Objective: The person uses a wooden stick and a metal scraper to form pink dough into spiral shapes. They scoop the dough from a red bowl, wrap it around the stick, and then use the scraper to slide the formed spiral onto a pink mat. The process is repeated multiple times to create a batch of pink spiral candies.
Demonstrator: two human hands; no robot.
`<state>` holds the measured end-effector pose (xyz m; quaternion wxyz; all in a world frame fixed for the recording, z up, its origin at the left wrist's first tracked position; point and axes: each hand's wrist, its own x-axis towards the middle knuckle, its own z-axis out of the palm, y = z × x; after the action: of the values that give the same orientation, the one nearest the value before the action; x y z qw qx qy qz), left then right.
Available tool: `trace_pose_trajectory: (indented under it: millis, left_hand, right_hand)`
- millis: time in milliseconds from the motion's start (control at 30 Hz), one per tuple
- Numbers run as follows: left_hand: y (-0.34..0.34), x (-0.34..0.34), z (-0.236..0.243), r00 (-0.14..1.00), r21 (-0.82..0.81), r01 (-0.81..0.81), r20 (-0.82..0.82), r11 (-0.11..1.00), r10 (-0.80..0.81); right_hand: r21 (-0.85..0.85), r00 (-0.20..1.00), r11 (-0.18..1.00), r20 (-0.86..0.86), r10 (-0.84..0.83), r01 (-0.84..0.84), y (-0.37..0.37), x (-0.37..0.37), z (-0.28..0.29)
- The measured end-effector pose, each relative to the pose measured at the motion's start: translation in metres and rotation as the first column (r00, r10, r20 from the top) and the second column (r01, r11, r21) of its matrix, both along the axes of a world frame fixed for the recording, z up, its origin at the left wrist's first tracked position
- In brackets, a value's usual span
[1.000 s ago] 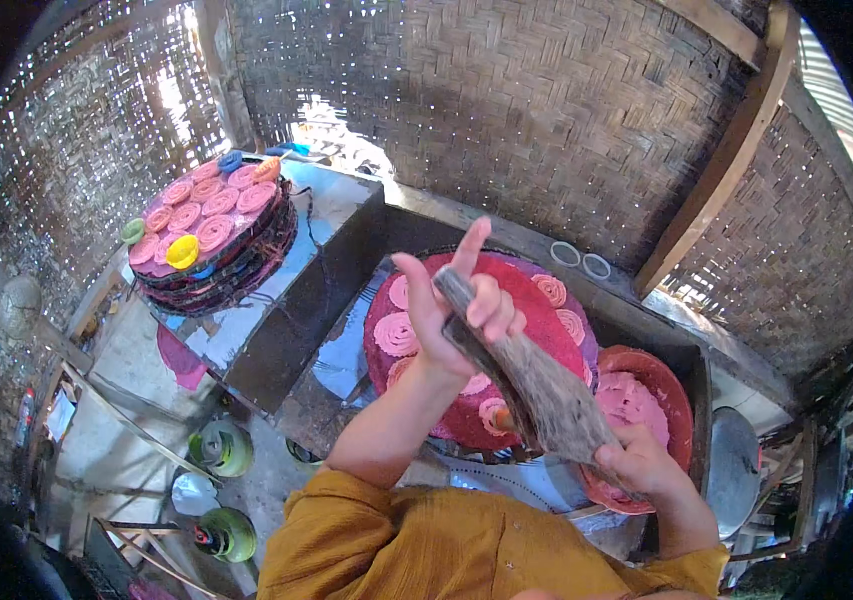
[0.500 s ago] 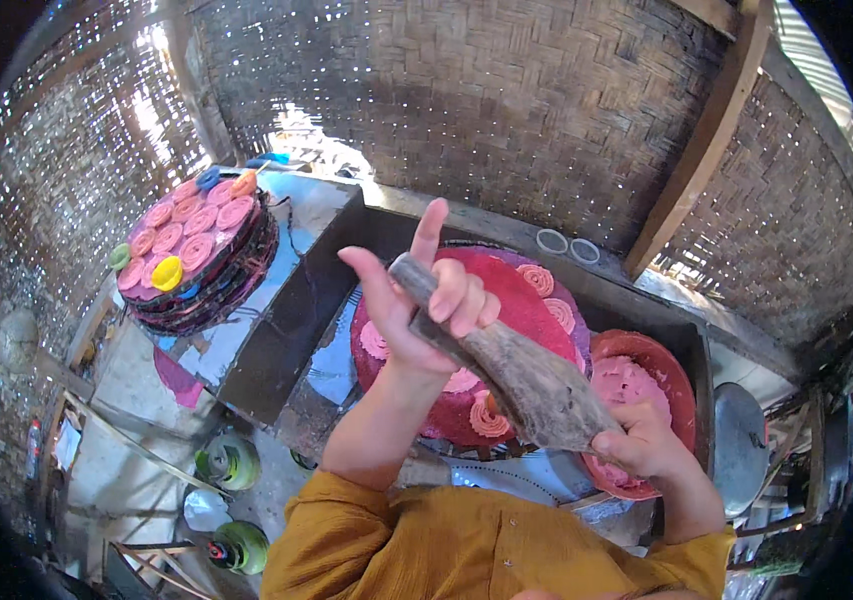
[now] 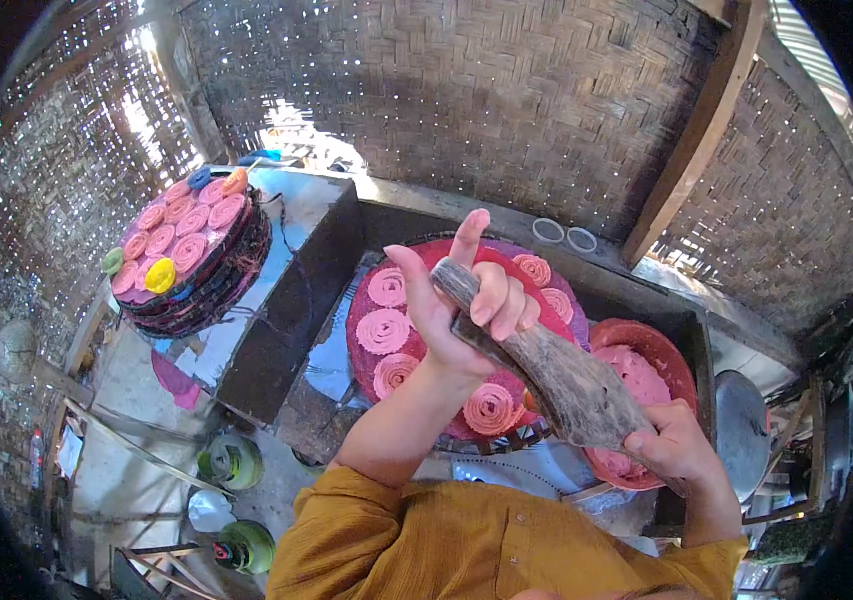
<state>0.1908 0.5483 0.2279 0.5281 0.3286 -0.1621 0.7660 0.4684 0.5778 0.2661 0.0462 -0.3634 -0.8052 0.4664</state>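
Head view, only one available. Both bare hands are on one weathered grey wooden piece (image 3: 586, 385), held on a diagonal over the work area. Left hand (image 3: 458, 305) is wrapped round its narrow upper end: three fingers curled over it, index sticking up, thumb out to the side. Right hand (image 3: 674, 442) grips the wide lower end, thumb along the top face, other fingers mostly out of sight underneath. A darker strip runs along the wood's lower left edge; can't really tell if it's a second board or just the side in shadow.

Below the wood: round red-and-purple tray (image 3: 361, 377) carrying pink swirls (image 3: 383, 330), some hidden by the left forearm and the wood. A bit of orange shows next to the wood's edge, too covered to identify. Red bowl (image 3: 674, 362) with pink paste (image 3: 639, 378) sits just right of the tray, partly behind the right hand. Far left, a round stack (image 3: 236, 275) topped with more pink swirls, plus yellow (image 3: 159, 275), green, blue and orange pieces round its rim. Two white rings (image 3: 547, 231) lie on the back ledge. Two green cylinders (image 3: 231, 460) stand lower left.
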Motion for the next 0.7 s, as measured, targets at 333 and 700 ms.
trace_pose_trajectory:
  millis: [333, 700]
  left_hand:
    - [0.009, -0.027, 0.011, 0.994, 0.039, -0.055, -0.093, 0.998, 0.059]
    - [0.004, -0.043, 0.012, 0.990, 0.040, -0.082, -0.113, 0.996, 0.087]
  right_hand:
    - [0.104, 0.995, 0.994, -0.101, 0.023, -0.013, 0.009, -0.028, -0.012]
    - [0.212, 0.991, 0.975, -0.102, 0.084, -0.061, 0.010, -0.044, -0.025]
